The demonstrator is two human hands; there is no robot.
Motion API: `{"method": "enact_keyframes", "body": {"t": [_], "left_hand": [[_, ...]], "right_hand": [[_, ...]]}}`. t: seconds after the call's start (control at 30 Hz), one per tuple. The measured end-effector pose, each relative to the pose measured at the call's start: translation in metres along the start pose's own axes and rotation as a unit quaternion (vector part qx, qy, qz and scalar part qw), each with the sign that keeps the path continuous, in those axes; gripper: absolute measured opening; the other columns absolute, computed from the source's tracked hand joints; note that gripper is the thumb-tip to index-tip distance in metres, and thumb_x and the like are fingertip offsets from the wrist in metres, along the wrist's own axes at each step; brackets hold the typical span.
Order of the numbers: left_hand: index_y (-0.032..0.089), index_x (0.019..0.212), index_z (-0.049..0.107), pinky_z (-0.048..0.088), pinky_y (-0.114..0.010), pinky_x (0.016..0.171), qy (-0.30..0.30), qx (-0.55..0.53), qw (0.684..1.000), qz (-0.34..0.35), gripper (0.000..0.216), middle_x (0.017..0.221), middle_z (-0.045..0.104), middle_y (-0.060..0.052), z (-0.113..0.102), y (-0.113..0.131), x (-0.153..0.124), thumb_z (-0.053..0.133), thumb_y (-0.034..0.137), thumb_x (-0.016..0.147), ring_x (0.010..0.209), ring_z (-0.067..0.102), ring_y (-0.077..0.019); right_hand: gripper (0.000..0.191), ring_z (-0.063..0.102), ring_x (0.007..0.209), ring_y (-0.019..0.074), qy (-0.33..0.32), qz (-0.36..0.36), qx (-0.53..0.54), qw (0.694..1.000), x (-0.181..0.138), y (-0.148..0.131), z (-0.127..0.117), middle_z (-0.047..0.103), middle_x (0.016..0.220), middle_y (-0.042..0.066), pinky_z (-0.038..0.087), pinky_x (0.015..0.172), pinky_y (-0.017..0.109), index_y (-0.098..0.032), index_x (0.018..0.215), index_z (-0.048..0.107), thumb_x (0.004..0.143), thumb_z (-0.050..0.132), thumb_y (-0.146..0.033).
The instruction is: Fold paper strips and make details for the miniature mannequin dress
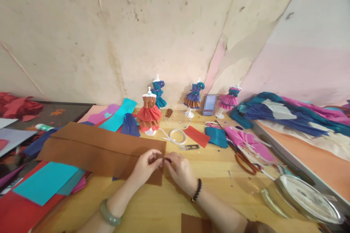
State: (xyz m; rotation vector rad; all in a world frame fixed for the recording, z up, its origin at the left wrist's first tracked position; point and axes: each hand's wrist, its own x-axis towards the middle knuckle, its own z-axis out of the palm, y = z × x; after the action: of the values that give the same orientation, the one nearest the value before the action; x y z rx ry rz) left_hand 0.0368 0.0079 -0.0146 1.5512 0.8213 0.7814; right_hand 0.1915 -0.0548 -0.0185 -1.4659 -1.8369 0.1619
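Observation:
My left hand point(149, 165) is over the right end of a long brown sheet point(109, 153), its thumb and fingers pinched together. My right hand point(179, 169) meets it just past the sheet's right edge, also in a pinch. Between the fingertips is something small and dark, too small to name. Beyond the hands lie small thread snips point(190, 147), a roll of narrow white ribbon point(177, 136) and a red piece point(197, 136). A mini dress form point(149, 114) in a brown and red dress stands behind the brown sheet.
More dressed forms, one in blue and brown point(193, 96) and one in pink point(229, 98), stand by the wall. Orange-handled scissors point(246, 164) and a large clear reel point(308, 196) lie at the right. Turquoise sheets point(46, 182) lie at the left.

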Motion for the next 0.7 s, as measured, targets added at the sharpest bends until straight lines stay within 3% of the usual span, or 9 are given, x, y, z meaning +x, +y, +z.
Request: {"method": "enact_keyframes", "body": {"t": [0.3,0.47,0.7], "left_hand": [[0.015,0.076,0.057,0.046,-0.025,0.061,-0.011,0.016,1.0,0.008,0.017,0.065,0.062,0.0,-0.004,0.002,0.002,0.061,0.031,0.076,0.06,0.057,-0.0128],[0.015,0.074,0.056,0.046,-0.025,0.062,-0.008,0.009,1.0,0.013,0.017,0.064,0.061,0.0,-0.002,0.007,0.0,0.061,0.032,0.075,0.061,0.057,-0.0128],[0.016,0.08,0.055,0.047,-0.025,0.06,0.045,0.009,0.999,0.009,0.019,0.065,0.062,0.0,-0.011,-0.004,0.005,0.055,0.035,0.08,0.061,0.059,-0.0137]], "right_hand": [[0.018,0.063,0.081,0.0188,0.009,0.006,0.016,1.0,0.0,0.003,0.002,0.068,0.088,0.007,0.049,0.075,0.03,-0.019,0.098,0.063,0.086,0.05,-0.018],[0.017,0.062,0.075,0.0176,0.005,-0.002,0.01,1.0,0.0,0.003,0.003,0.068,0.082,0.005,0.048,0.072,0.03,-0.02,0.089,0.064,0.087,0.048,-0.018],[0.016,0.062,0.076,0.0178,0.02,-0.006,0.018,1.0,0.0,0.004,0.0,0.068,0.083,0.006,0.049,0.073,0.03,-0.019,0.09,0.064,0.087,0.048,-0.017]]}}
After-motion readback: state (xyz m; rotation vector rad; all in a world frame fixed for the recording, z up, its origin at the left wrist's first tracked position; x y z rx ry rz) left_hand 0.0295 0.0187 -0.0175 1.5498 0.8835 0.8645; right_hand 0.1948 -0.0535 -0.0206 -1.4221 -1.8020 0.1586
